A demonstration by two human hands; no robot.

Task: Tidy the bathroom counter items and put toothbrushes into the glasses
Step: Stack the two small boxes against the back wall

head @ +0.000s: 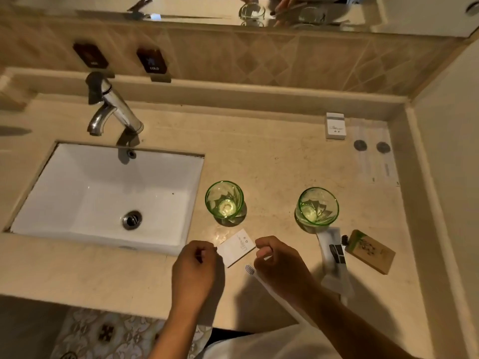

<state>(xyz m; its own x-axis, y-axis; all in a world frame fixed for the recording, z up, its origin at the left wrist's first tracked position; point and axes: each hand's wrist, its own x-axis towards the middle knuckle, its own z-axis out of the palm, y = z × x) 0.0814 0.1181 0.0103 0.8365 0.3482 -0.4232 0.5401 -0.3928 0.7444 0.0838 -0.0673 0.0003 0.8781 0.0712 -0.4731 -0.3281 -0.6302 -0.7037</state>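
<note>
While both hands work at the front edge of the counter (259, 156), the counter itself runs from the white rectangular sink (77, 193) on the left to the side wall on the right, with open bare surface between the faucet (114, 107) and the back right corner. Near the front edge, the left hand (194, 265) is curled nearly closed, its fingertips touching the left edge of a small white box (237, 248) that lies flat between the two hands; whether it pinches the box cannot be told. Just to the right, the right hand (277, 263) is curled with its fingers bent in at the right corner of the same box; what it grips cannot be told, and a white toothbrush (250, 269) lies under it, the bristle head showing beside the wrist. Behind the hands stand two upright green glasses, well apart: the left glass (224, 199) near the sink's right rim and the right glass (317, 207) further right, neither holding a toothbrush. Touching the front of the right glass, a clear wrapper with a dark toothbrush (334, 255) lies angled toward the front edge, beside a tan cardboard box (373, 251). A second white box (335, 125) stands near the back right corner.
</note>
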